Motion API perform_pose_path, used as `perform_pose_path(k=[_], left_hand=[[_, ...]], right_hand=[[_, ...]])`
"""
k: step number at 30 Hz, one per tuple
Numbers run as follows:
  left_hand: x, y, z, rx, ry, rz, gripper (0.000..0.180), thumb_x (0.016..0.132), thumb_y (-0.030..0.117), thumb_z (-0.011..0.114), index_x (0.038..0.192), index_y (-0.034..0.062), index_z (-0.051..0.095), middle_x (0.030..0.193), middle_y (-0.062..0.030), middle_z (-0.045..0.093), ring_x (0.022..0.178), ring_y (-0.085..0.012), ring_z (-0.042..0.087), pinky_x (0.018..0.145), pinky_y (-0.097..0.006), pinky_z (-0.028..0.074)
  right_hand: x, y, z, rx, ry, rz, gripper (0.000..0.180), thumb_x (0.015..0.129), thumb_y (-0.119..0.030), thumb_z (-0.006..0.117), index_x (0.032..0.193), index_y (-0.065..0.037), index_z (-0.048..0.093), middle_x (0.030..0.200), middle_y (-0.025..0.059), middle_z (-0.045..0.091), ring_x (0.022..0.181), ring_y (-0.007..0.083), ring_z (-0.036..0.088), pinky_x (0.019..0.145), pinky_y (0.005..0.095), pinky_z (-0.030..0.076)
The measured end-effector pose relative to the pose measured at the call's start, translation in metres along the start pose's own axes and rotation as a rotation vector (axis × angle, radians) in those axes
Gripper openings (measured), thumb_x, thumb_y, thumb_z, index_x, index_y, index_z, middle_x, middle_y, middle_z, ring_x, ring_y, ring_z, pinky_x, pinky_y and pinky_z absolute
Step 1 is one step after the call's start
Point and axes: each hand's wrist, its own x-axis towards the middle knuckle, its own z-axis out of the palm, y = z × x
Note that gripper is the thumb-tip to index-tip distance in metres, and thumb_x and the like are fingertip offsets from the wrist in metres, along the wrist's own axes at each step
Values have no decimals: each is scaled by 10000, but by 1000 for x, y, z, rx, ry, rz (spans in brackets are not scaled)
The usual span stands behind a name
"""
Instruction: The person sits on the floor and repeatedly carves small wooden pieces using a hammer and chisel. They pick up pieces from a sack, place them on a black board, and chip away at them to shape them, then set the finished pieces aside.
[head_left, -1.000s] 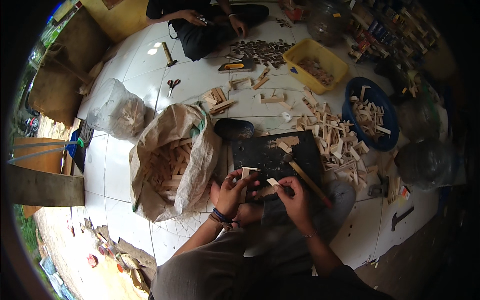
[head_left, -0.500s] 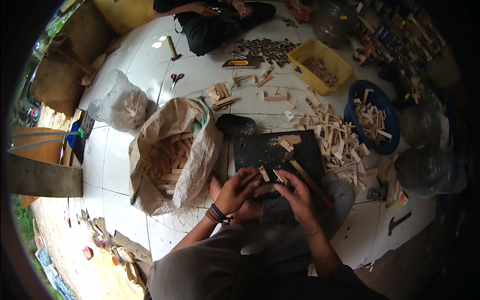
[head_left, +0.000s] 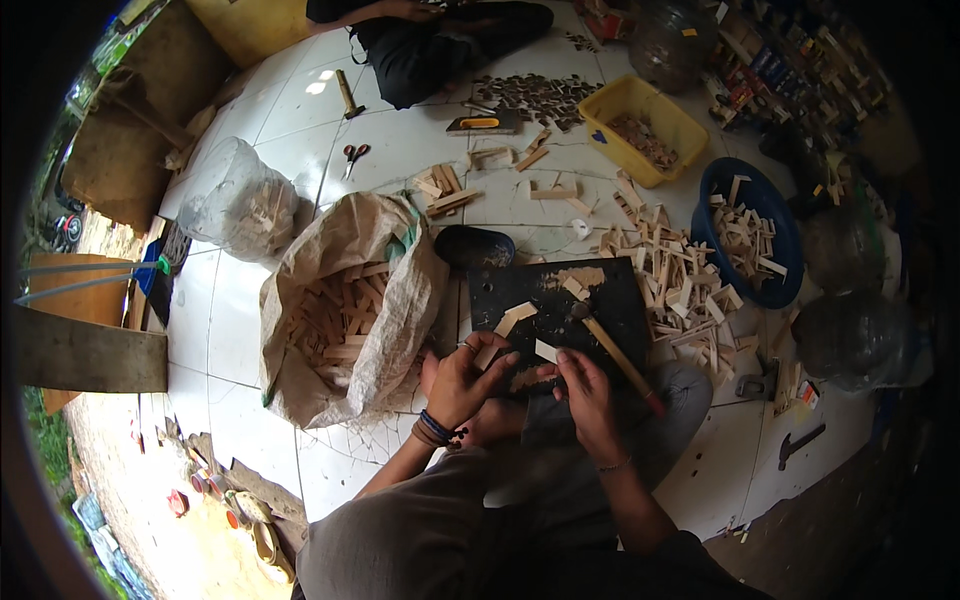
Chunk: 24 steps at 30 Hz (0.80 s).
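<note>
My left hand [head_left: 466,388] is closed on a wooden piece [head_left: 515,318] that looks like two short strips meeting at an angle, sticking up past its fingers. A second bit of wood shows between the fingers and palm. Pinched in my right hand [head_left: 588,392] is a short pale wood strip [head_left: 546,350], tilted and apart from the left hand's piece. Both hands are over the near part of a black board [head_left: 490,288] strewn with sawdust. A hammer with a wooden handle [head_left: 618,354] lies across the board's right side, and a small wood block [head_left: 575,289] lies near its far edge.
A woven sack [head_left: 285,360] of wood strips stands left. Joined wood pieces [head_left: 672,265] are piled right, beside a blue basin [head_left: 705,232] and a yellow tub [head_left: 620,165]. A dark oval dish [head_left: 470,237], scissors [head_left: 353,158] and another hammer [head_left: 800,445] lie around. Another person [head_left: 420,55] sits opposite.
The left hand's wooden piece has swung up and away from me, showing its angled shape. My right hand has moved slightly down and left with its strip, whose flat face now shows.
</note>
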Motion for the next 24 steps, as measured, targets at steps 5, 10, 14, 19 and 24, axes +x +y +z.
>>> perform_pose_path(k=[5,10,14,19,24], left_hand=[[2,12,2,-184,-36,-37,295,981,199,731,1193,17,639,923,-63,732,749,-80,704,686,-243,538],[0,14,4,85,-152,-36,262,1010,242,677,1160,27,681,791,-122,715,775,-175,736,669,-321,548],[6,6,16,441,-108,321,322,1007,322,636,1082,10,650,844,-186,667,768,-386,677,636,-484,531],[6,2,21,532,-76,358,317,993,297,640,1052,-9,585,902,-191,662,804,-387,678,644,-474,550],[6,7,18,528,-114,336,306,996,289,625,1055,-8,576,896,-185,668,823,-372,678,674,-461,549]], right_hand=[[4,-7,-10,39,56,30,214,1046,-235,633,1179,-68,648,965,16,692,911,73,629,682,226,459],[-3,-19,-12,102,-9,11,192,1027,-213,662,1145,-62,656,1027,19,677,926,73,616,699,245,474],[-10,-32,-2,71,-109,-27,225,1020,-195,672,1179,-36,663,1059,25,686,923,68,615,693,239,472],[-11,-42,11,-16,-100,-70,236,1017,-172,675,1202,-25,670,1041,28,704,892,59,615,675,221,454],[-6,-44,18,-22,-64,-45,226,1006,-166,693,1176,-18,675,997,29,711,848,55,613,657,215,438]])
